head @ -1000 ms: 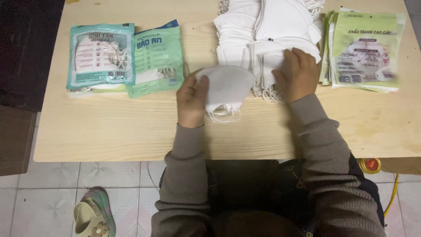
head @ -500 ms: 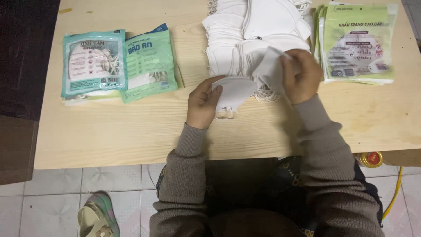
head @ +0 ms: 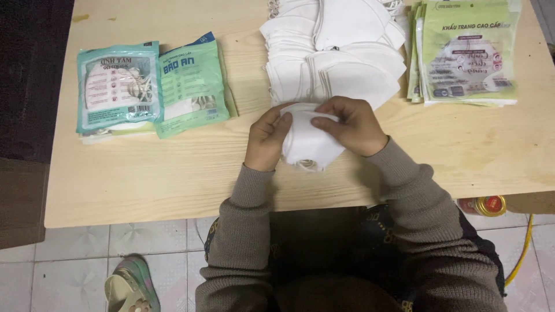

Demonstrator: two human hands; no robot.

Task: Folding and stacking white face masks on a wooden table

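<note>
The left hand (head: 267,138) and the right hand (head: 350,126) are both closed on a folded white fabric face mask (head: 307,144), just above the light wooden table (head: 144,179). To fold it well, the edges should stay aligned between the thumbs. The mask sits between both palms, near the pile of white masks (head: 332,55).

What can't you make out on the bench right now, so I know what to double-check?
- Head view: the folded white mask is partly covered by the left hand and right hand; its ear loops are barely visible.
- The stack of white masks runs off the top edge, so no count is possible.
- The green empty pouches overlap; their number is unclear.
- The teal packets hide whatever lies beneath them.
</note>
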